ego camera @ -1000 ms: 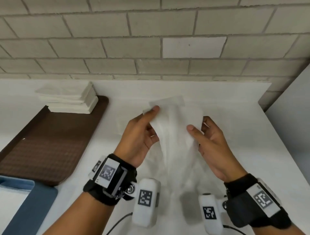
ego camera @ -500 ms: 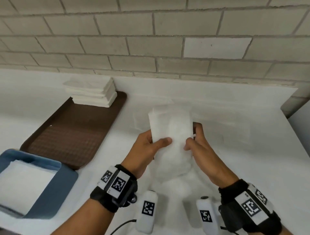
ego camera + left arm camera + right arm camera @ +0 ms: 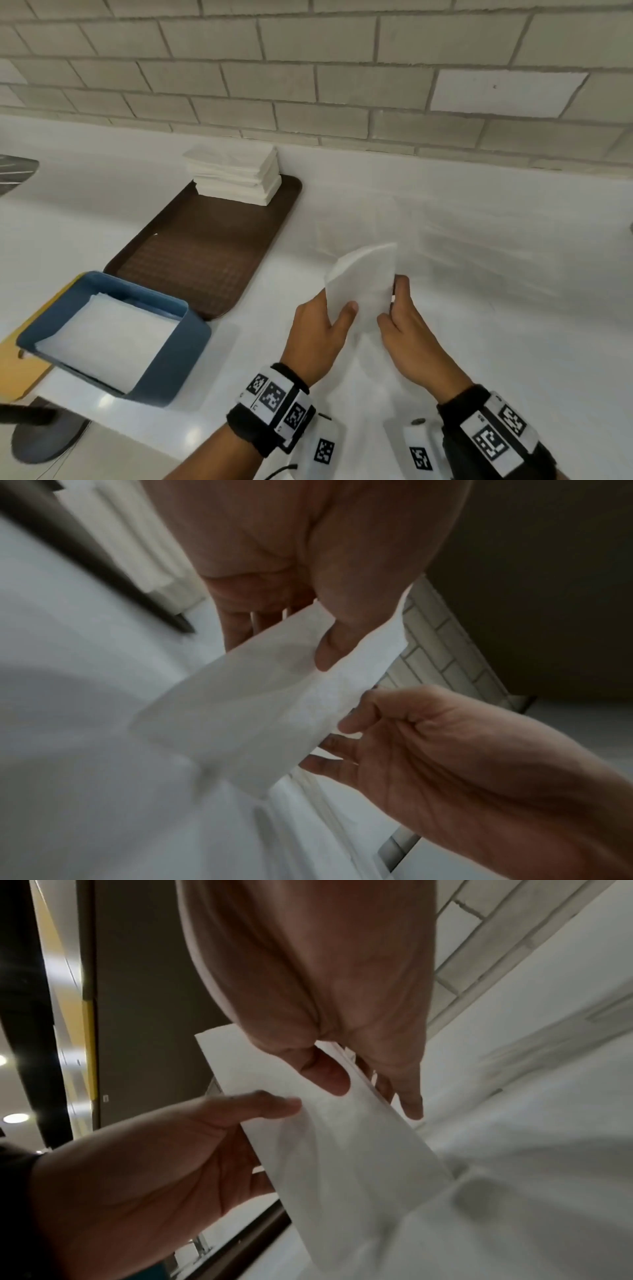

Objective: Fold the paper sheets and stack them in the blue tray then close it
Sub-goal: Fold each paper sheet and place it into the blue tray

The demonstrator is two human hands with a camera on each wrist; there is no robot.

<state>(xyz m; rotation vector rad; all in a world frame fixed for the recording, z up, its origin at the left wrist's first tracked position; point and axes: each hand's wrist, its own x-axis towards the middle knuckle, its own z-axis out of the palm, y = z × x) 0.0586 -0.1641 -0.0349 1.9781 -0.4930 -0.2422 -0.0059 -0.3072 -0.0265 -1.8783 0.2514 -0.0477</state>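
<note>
I have a folded paper sheet [image 3: 364, 287] held upright above the white counter [image 3: 513, 308], long axis running near-vertical and leaning slightly away from me.

Left hand [image 3: 320, 337]: thumb pressed on the near face, fingers behind. It pinches the sheet's left edge. Right hand [image 3: 409, 337]: thumb and fingers pinch the right edge from the other side. Both wrist views confirm the two pinches, thumbs on the face toward me.

The relation that matters is that the blue tray [image 3: 164, 370] lies to the left of the grip and nearer to me, at the counter's edge, well apart from the sheet. It is open and already holds folded sheets [image 3: 106, 339] lying flat. The left hand is the nearer one to it.

My judgement: the sheet needs to be tipped from upright to flat and carried leftward, its long axis matched to the tray's longer side.

The brown tray [image 3: 205, 253] sits beyond the blue one, carrying the stack of unfolded sheets [image 3: 236, 174] at its far end.
</note>
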